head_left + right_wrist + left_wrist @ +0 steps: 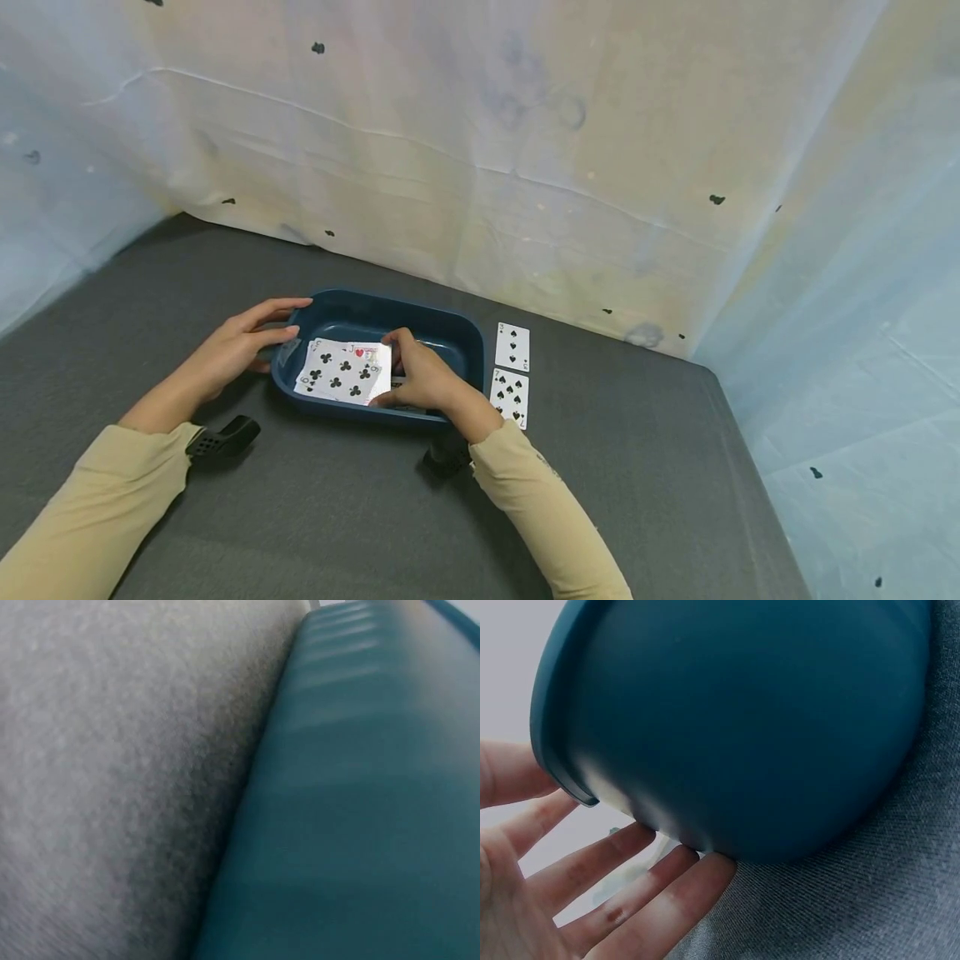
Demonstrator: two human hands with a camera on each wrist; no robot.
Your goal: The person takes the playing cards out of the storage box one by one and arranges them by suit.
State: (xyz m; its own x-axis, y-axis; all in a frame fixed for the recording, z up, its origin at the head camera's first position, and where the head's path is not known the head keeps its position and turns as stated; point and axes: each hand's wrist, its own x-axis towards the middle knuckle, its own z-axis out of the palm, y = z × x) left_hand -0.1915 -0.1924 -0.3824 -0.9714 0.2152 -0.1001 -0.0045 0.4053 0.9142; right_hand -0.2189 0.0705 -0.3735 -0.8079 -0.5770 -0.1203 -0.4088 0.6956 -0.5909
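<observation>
Nearest us we see two tan sleeves (105,500), with a black wrist gadget (225,437) by the left cuff and a dark one partly hidden by the right. A dark grey cloth (337,517) lies under everything.

We see the right hand (423,371) reaching down into a blue tub (375,308). Its thumb and finger are bent and pinch the right end of some playing cards (341,379), one at each corner. The cards lie face up inside the tub, on its left side. A card of black clubs is on top, and a jack of hearts peeks out behind it. Something dark is under the hand, but we cannot tell what.

The left hand (243,342) is at the left end of the tub. Its fingers are spread and nearly straight, with the tips touching the outside wall.

Just right of the tub, we see a seven of spades (510,396) and, past it, a three of spades (513,347), both face up on the cloth. At the back hangs a pale sheet (450,167) with dark spots.
</observation>
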